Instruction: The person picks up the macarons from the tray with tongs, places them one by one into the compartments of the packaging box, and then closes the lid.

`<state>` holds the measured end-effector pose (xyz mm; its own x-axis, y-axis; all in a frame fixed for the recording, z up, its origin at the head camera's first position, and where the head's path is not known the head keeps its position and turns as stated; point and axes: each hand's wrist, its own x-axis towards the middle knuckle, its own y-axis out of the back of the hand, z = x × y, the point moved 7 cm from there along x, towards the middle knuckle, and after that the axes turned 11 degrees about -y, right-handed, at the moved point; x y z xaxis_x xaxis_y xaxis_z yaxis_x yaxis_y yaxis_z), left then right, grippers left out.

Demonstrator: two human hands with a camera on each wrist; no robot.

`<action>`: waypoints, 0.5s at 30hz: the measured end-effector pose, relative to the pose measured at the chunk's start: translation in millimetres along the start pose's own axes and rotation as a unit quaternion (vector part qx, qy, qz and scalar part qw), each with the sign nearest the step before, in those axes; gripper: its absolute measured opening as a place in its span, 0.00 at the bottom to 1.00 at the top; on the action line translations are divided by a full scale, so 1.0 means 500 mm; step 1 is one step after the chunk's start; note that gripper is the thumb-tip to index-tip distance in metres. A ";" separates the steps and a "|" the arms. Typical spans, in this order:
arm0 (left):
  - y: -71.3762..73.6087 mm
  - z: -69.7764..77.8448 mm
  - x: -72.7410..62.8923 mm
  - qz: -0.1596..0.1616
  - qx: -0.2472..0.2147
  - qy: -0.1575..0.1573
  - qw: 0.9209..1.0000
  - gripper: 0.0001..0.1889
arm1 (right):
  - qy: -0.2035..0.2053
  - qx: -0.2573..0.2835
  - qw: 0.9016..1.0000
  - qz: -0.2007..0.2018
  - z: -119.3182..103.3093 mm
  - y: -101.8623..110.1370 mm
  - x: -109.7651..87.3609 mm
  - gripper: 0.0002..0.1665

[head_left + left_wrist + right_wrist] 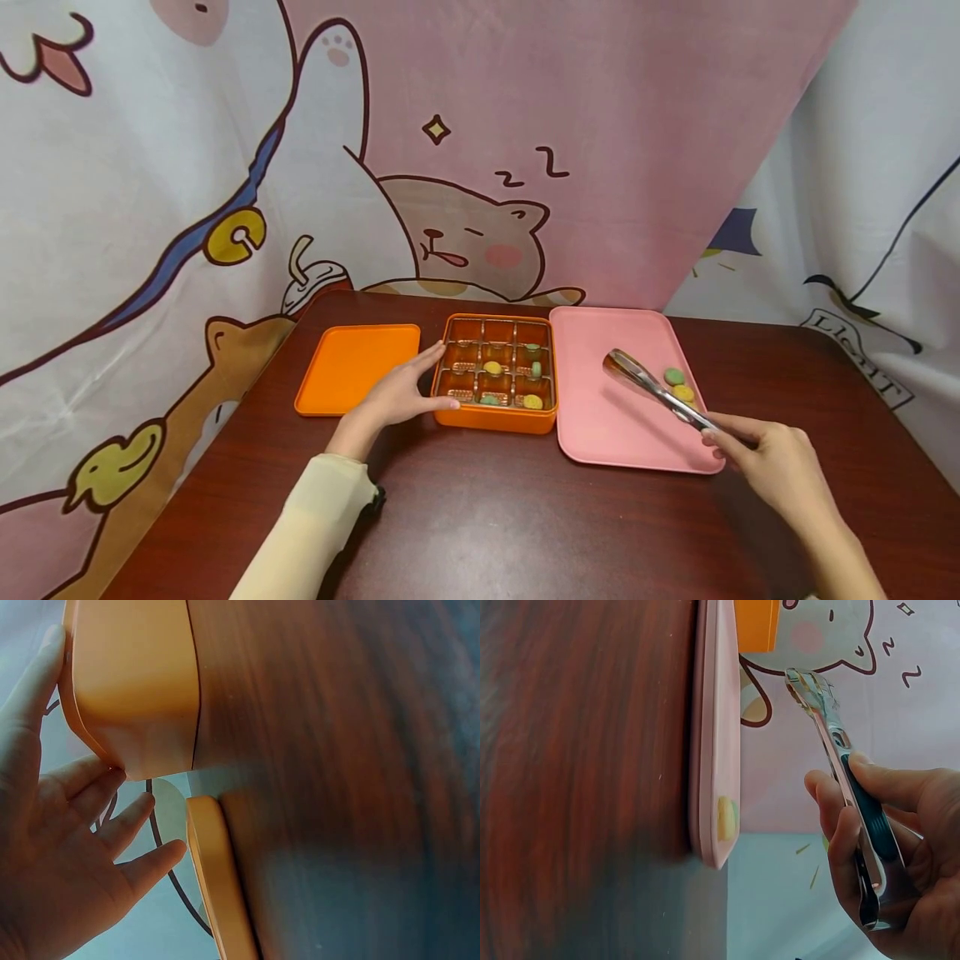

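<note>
Metal tongs (675,404), grasped in the right hand (783,467), extend forward-left from the grip over a pink tray (622,433); green and yellow discs (674,377) lie just beyond it. Farther left, the left hand (401,393), fingers loosely extended, touches a compartmented orange box (498,419).

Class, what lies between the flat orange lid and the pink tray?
The orange compartment box, with the left hand touching its left side, lies between them, as the head view shows.

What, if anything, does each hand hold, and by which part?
Right hand: silver metal tongs, held by their dark-sided handles. Left hand: nothing gripped; it rests against the square orange box.
</note>
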<state>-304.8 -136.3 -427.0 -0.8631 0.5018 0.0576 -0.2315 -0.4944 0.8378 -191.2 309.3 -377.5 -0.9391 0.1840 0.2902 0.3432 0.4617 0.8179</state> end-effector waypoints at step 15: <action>0.001 0.000 -0.001 0.000 0.003 0.000 1.000 0.54 | 0.015 0.055 0.998 -0.024 -0.059 -0.024 0.038 0.18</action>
<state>-304.6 -136.5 -426.7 -0.8631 0.5016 0.0583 -0.2279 -0.4899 0.8415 -213.5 281.5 -367.1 -0.9538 0.1337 0.2690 0.2965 0.5626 0.7717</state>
